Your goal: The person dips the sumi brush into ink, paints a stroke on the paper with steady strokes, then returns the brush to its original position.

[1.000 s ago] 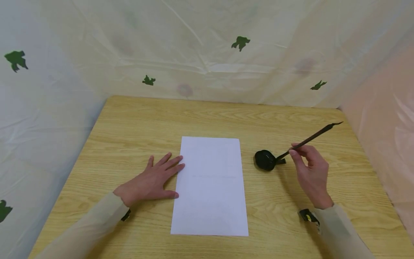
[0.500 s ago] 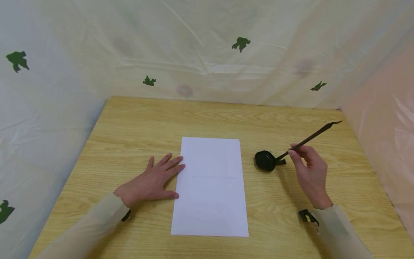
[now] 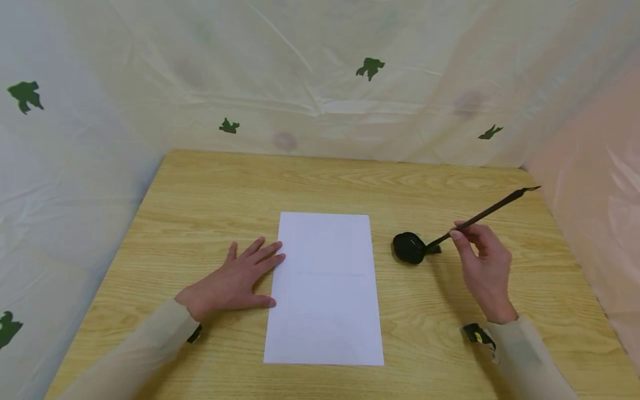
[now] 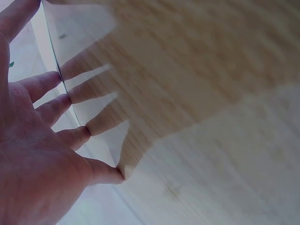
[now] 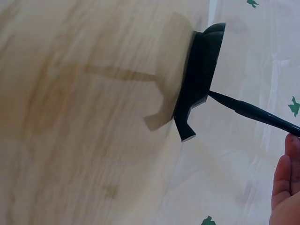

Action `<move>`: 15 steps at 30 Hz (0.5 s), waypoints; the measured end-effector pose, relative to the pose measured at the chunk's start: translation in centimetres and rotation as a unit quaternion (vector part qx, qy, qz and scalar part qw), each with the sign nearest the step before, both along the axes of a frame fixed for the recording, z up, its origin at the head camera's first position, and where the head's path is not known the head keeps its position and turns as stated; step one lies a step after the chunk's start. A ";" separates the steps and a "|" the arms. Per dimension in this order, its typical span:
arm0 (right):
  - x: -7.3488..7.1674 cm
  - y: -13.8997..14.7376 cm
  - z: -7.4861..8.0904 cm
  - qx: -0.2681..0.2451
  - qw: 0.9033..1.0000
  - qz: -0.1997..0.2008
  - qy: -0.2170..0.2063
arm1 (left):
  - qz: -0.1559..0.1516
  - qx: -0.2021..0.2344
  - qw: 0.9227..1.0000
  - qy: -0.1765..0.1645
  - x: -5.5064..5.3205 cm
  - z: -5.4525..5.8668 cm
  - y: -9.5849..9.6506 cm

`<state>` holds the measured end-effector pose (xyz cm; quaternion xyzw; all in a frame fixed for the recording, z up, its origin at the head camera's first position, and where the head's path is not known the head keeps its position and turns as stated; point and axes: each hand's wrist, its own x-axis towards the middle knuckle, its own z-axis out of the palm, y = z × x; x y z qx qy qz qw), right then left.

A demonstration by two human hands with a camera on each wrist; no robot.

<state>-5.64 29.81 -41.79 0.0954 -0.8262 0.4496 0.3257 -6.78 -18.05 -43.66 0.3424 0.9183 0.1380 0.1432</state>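
Observation:
My left hand (image 3: 232, 284) lies palm down with fingers spread, its fingertips at the left edge of a white sheet of paper (image 3: 325, 311). The left wrist view shows the same hand (image 4: 37, 154) with its fingertips touching the surface. Between thumb and fingers my right hand (image 3: 487, 272) pinches a dark brush (image 3: 490, 211) with a thin loop at its upper end. The brush slants down to a small black ink dish (image 3: 409, 248) with a short handle. In the right wrist view the brush (image 5: 258, 113) meets the rim of the dish (image 5: 200, 70); its tip is hidden.
The wood-grain table (image 3: 210, 194) reaches back to pale plastic sheeting (image 3: 310, 72) on three sides. Green bird-shaped cutouts (image 3: 371, 68) are on the sheeting. A small black device (image 3: 477, 335) sits at my right wrist.
My right hand has shifted slightly to the right, and the brush's upper end has moved right with it. Left hand, paper and dish stay in place.

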 end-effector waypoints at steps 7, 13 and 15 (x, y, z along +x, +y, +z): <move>-0.1 -0.1 0.0 -0.023 0.999 -0.024 -0.040 | 0.000 0.001 1.000 -0.002 0.0 0.1 0.0; -0.2 -0.3 0.2 -0.022 0.996 -0.053 -0.073 | 0.000 0.000 1.000 -0.003 0.0 0.1 0.0; -0.2 -0.4 0.3 -0.021 0.995 -0.060 -0.080 | 0.001 -0.002 1.000 -0.003 0.0 0.1 0.0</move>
